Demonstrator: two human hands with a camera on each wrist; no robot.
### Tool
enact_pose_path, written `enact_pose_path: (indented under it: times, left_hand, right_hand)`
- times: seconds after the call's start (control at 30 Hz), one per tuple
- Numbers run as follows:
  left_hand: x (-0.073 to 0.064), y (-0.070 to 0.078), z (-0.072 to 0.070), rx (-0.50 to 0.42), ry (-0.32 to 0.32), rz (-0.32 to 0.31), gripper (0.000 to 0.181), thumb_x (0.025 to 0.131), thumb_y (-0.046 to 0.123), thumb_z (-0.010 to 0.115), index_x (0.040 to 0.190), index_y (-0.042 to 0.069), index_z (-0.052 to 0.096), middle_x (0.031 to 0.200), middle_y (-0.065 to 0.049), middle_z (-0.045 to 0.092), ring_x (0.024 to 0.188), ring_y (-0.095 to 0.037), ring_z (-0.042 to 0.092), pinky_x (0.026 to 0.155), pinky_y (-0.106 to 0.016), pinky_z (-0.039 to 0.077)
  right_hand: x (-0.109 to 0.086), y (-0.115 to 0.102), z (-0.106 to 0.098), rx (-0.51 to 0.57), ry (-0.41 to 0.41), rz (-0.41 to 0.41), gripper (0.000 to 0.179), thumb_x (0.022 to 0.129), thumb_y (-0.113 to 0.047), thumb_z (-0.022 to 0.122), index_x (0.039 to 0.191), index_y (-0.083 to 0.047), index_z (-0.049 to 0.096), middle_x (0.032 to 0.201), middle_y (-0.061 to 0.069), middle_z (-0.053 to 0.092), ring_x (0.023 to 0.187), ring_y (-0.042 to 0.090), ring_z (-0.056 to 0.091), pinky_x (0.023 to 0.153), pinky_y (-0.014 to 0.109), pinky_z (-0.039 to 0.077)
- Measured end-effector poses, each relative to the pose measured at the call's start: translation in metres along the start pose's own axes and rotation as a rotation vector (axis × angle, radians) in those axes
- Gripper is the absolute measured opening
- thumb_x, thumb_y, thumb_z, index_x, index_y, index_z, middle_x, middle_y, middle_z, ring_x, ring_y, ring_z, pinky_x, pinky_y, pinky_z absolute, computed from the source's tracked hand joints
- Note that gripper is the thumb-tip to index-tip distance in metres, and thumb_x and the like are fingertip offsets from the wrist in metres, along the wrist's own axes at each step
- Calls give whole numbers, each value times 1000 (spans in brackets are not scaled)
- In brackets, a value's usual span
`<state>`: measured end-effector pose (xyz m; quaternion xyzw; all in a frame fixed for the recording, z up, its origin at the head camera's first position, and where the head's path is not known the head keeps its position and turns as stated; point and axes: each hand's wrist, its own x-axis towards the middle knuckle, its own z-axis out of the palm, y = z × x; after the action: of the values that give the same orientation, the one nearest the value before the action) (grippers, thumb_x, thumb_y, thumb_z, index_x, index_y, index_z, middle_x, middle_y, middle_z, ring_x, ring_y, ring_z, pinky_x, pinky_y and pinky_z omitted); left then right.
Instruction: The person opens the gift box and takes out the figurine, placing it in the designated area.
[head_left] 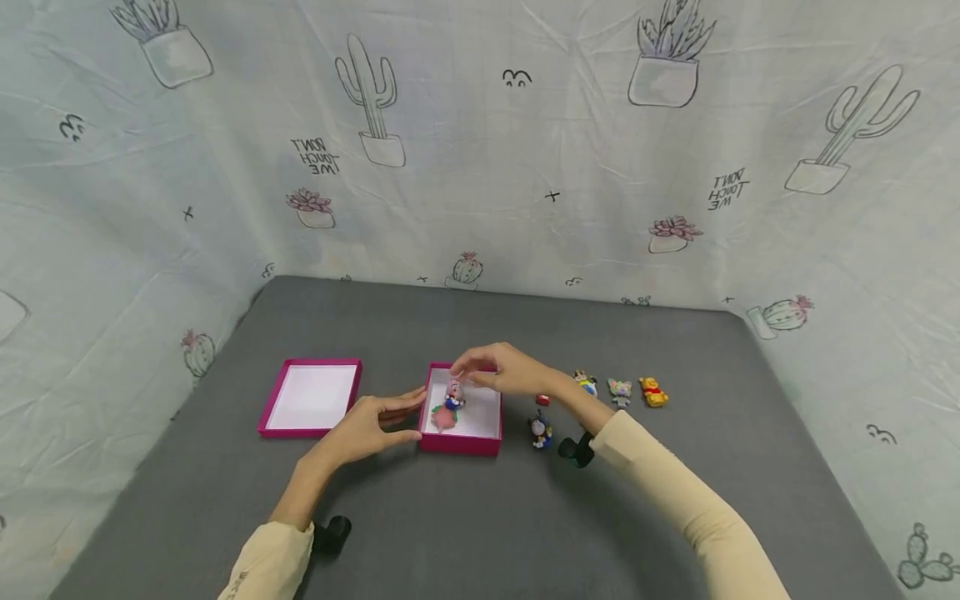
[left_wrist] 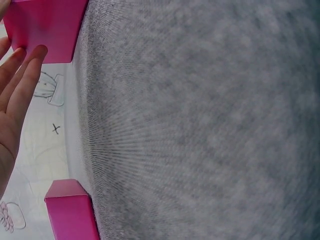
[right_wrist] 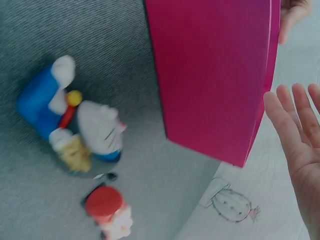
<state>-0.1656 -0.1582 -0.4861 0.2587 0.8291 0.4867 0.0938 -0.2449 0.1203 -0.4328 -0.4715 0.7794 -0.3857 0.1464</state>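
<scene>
An open pink box (head_left: 460,446) with a white inside stands mid-table. In it are a small pink-headed figurine (head_left: 454,389) with a blue lower part and a pink star-shaped figurine (head_left: 444,417) with green on it. My left hand (head_left: 367,427) rests its fingertips against the box's left wall, fingers fairly straight. Over the far right part of the box is my right hand (head_left: 504,368), its fingertips close to the pink-headed figurine. In the right wrist view, the fingers of that hand (right_wrist: 302,130) are extended, and no figurine shows between them.
Left of the box lies its pink-rimmed lid (head_left: 311,398), white inside up. To the right are a blue-and-white cat figurine (head_left: 540,431), a red-capped one (right_wrist: 106,205) partly behind my wrist, a cow-like one (head_left: 585,382), a grey-green one (head_left: 620,392) and a yellow bear (head_left: 653,392).
</scene>
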Motion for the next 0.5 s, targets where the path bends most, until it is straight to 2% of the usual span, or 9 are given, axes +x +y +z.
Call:
enact_pose_path:
  times: [0.07, 0.17, 0.27, 0.37, 0.4, 0.43, 0.5]
  left_hand:
    - [0, 0, -1, 4, 1, 2, 67, 80, 20, 79, 138, 3, 51, 144, -12, 45, 125, -25, 50, 95, -34, 48]
    - [0, 0, -1, 12, -1, 2, 68, 80, 24, 79, 138, 3, 51, 143, -11, 45, 125, -24, 51, 95, -34, 49]
    - [0, 1, -1, 13, -2, 2, 69, 80, 25, 79, 138, 4, 50, 144, -11, 45, 125, -24, 51, 95, -33, 49]
    - [-1, 1, 0, 7, 2, 3, 68, 80, 21, 79, 138, 3, 50, 144, -11, 44, 125, -25, 51, 95, -34, 49]
    - [-1, 1, 1, 6, 5, 0, 67, 80, 20, 79, 138, 3, 50, 144, -11, 44, 125, -25, 51, 95, -35, 49]
    - [-1, 1, 1, 5, 7, -3, 67, 80, 20, 79, 138, 4, 51, 145, -11, 44, 126, -25, 50, 95, -35, 48]
    - [-1, 1, 2, -2, 5, -9, 66, 80, 18, 79, 139, 5, 51, 145, -11, 43, 126, -26, 50, 95, -35, 48]
  right_hand:
    - [-2, 2, -1, -1, 0, 7, 25, 93, 1, 59, 117, 6, 62, 114, 21, 65, 102, 29, 64, 89, 30, 54]
    - [-5, 4, 1, -60, 18, 22, 25, 89, 2, 64, 113, 8, 63, 109, 20, 67, 98, 25, 65, 87, 28, 55]
    - [-4, 4, 8, -169, 62, 62, 25, 87, -4, 69, 110, 7, 66, 106, 18, 69, 95, 23, 67, 83, 29, 56]
    - [-1, 0, 18, -244, 111, 151, 36, 86, -18, 74, 111, 7, 67, 106, 17, 70, 94, 22, 68, 79, 29, 58]
    - [0, -2, 22, -254, 128, 182, 39, 85, -22, 75, 111, 7, 67, 106, 17, 70, 87, 20, 68, 75, 27, 58]
    - [1, -3, 26, -258, 142, 219, 39, 85, -24, 75, 107, 6, 68, 97, 15, 71, 78, 17, 66, 68, 23, 56]
    - [4, -6, 33, -262, 168, 271, 35, 83, -27, 76, 95, 5, 69, 76, 8, 66, 60, 10, 55, 53, 16, 45]
